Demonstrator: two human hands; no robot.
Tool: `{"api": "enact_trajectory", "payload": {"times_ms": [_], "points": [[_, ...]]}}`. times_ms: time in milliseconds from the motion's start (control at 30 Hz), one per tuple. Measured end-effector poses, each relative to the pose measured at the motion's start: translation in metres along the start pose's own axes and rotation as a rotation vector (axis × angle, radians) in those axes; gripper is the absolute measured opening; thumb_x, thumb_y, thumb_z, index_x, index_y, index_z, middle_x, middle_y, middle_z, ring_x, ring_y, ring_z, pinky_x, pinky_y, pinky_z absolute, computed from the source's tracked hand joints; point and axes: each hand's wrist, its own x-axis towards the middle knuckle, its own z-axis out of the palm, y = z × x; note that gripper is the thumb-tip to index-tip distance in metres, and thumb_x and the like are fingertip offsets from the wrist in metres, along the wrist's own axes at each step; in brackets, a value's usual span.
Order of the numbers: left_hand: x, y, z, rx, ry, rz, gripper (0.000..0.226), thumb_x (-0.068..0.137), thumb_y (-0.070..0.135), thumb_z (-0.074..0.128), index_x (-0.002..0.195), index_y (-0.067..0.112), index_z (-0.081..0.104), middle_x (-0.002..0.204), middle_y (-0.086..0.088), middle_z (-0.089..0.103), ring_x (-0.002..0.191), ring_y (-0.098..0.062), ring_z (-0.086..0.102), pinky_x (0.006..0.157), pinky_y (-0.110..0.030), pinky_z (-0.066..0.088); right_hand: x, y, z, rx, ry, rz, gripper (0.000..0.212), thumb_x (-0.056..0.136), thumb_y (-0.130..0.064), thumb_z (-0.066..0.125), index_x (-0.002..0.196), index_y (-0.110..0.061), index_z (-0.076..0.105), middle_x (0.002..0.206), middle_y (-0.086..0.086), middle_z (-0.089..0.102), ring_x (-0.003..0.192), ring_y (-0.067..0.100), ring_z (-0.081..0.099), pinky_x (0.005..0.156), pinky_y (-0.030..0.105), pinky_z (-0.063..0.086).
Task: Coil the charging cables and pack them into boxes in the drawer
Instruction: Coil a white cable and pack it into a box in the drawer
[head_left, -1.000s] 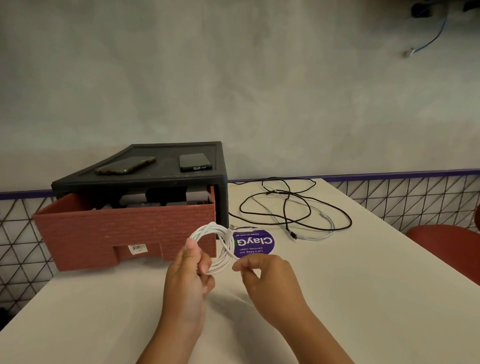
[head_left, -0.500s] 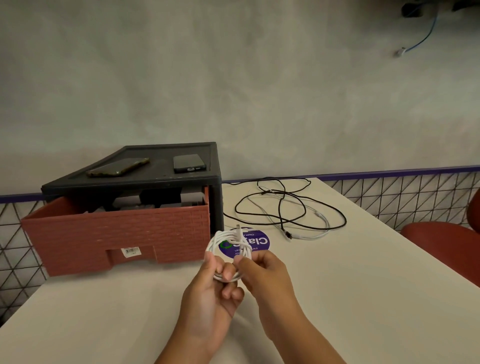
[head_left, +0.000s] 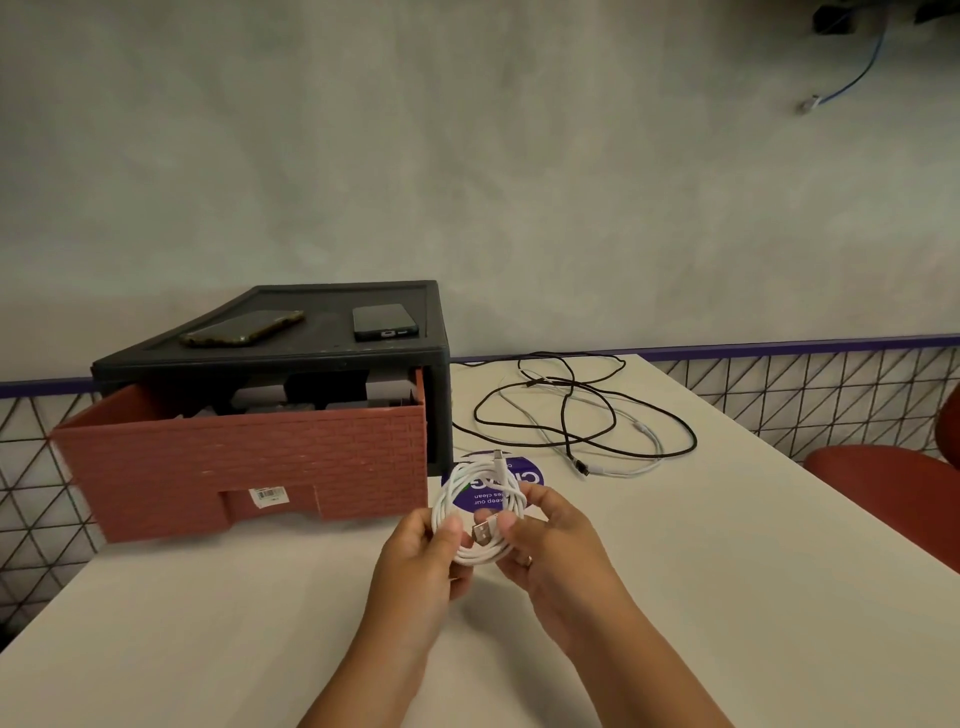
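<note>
Both grips are pinching the coiled white cable (head_left: 442, 499), holding it up off the tabletop (head_left: 727, 571) just in front of the right front corner of the red drawer (head_left: 249, 467). The left grip (head_left: 421, 566) is clamping the left side of the coil, with the thumb pressing on the front of the loops and the fingers curling behind them. The right grip (head_left: 550, 545) is curling round the right side. Its thumb and forefinger are closing on the strand next to the USB plug (head_left: 484, 531), which is lying across the middle of the ring. The smaller plug is sticking up at the top of the coil.

By my reading, I am finishing this coil by securing the free end so the loops cannot spring apart. To do that well, I am thinking of keeping the left pinch firm on all the strands at once. The right grip would then pass the plug end through the ring and snug it without kinking the cable at the plug's neck. The loops are looking even, so I should not be pulling hard enough to shrink one of them.

The drawer is standing pulled out, but I cannot tell which box inside is free, since its contents are too dark to read. The loose cables (head_left: 550, 383) are lying tangled to the right of the drawer, well apart from my coil and not yet coiled.
</note>
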Motion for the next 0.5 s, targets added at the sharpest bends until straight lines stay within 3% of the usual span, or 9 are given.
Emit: {"api": "enact_trajectory", "payload": {"times_ms": [133, 333, 500], "points": [[0.0011, -0.0024, 0.0006, -0.008, -0.023, -0.022, 0.015, 0.095, 0.014, 0.05, 0.089, 0.012, 0.063, 0.074, -0.006, 0.065, 0.061, -0.014, 0.054, 0.058, -0.027, 0.048, 0.0017, -0.0012, -0.0007, 0.096, -0.033, 0.084, 0.024, 0.091, 0.004, 0.046, 0.106, -0.009, 0.06, 0.084, 0.011, 0.071, 0.072, 0.02, 0.065, 0.066, 0.03, 0.049], [-0.0013, 0.0006, 0.0019, -0.069, -0.074, -0.037, 0.02, 0.095, 0.012, 0.049, 0.077, 0.009, 0.059, 0.071, -0.006, 0.066, 0.05, -0.006, 0.056, 0.05, -0.02, 0.049, -0.0008, -0.0065, 0.0044, 0.287, -0.064, 0.213, 0.02, 0.098, -0.013, 0.039, 0.096, -0.007, 0.058, 0.054, 0.004, 0.051, 0.056, 0.021, 0.055, 0.068, 0.036, 0.044], [-0.0044, -0.0003, 0.0064, -0.069, -0.117, -0.003, 0.02, 0.095, 0.013, 0.049, 0.078, 0.006, 0.058, 0.071, -0.01, 0.065, 0.055, -0.009, 0.057, 0.053, -0.02, 0.049, -0.0021, -0.0086, 0.0021, 0.089, -0.042, 0.13, 0.012, 0.088, 0.0, 0.049, 0.09, -0.01, 0.056, 0.047, 0.001, 0.043, 0.048, 0.014, 0.051, 0.06, 0.029, 0.044]]}}
